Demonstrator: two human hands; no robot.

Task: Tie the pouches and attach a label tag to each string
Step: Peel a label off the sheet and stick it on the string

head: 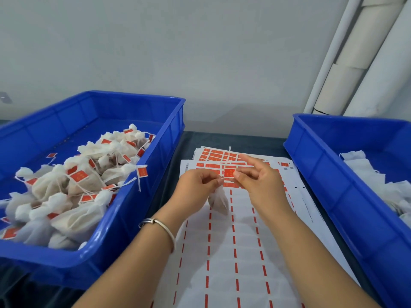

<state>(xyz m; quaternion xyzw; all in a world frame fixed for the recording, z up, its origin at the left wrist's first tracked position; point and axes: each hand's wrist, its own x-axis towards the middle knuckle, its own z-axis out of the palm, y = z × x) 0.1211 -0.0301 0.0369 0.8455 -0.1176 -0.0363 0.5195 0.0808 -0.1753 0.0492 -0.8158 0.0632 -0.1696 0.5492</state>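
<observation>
Both bare forearms are extended forward and inward, so the hands meet just apart. The left hand (198,183) is curled, fingertips pinched together, a bangle (160,227) worn at its wrist. The right hand (258,176) is held with thumb and forefinger pinched, remaining fingers loosely spread.

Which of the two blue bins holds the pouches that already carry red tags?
The blue bin on the left: its pouches are tied and red-tagged. The right bin shows only untagged white material.
</observation>
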